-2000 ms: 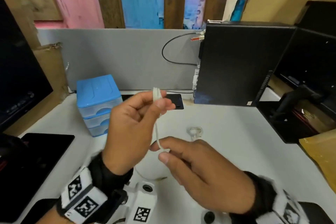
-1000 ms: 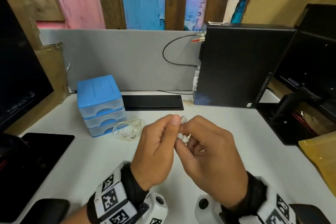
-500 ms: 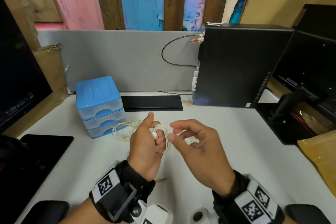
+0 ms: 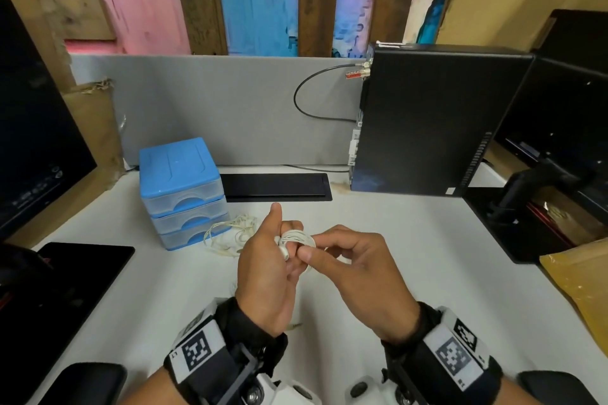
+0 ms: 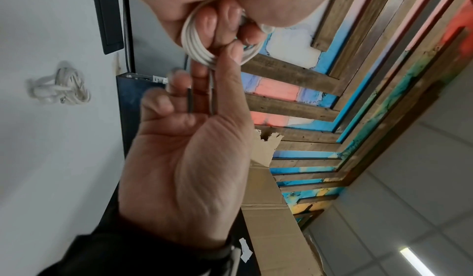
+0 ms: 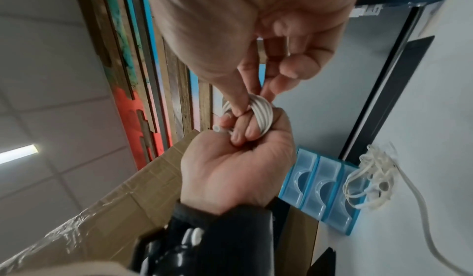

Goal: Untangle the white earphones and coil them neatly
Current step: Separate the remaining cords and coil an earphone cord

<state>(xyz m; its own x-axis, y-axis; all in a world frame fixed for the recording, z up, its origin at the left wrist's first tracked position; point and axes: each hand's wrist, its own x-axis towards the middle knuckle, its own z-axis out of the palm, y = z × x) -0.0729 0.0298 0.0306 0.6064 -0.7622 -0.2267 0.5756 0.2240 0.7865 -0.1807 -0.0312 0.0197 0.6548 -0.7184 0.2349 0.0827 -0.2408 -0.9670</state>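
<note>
The earphones [image 4: 297, 237] are in the air above the table [image 4: 427, 256], in the middle of the head view. Most of the cord is wound in several turns around two curled fingers of the left hand [image 4: 266, 273], whose thumb stands up free. One earbud [image 4: 285, 252] sticks out at the palm side of the coil. The right hand [image 4: 358, 276] pinches the cord at the coil's 3 o'clock edge between thumb and forefinger; its other fingers are loosely bent. So both hands are closed on the cord.

I judge the winding is nearly done. A loose tail seems to run down toward 6 o'clock, where a plug [image 4: 294, 325] lies on the table.

What can go wrong:
- The turns sit close to the fingertips. If the left fingers straighten or the pinch loosens, the coil may slip off and spring open.
- The free earbud may catch in the next turn and make a new knot.
- A hard pull on the tail may tighten the turns on the fingers, so the coil is difficult to remove.
- A second, tangled bundle [image 4: 230, 235] lies at 10 o'clock beside the drawers [image 4: 181, 187]; a swinging tail could hook it.
</note>
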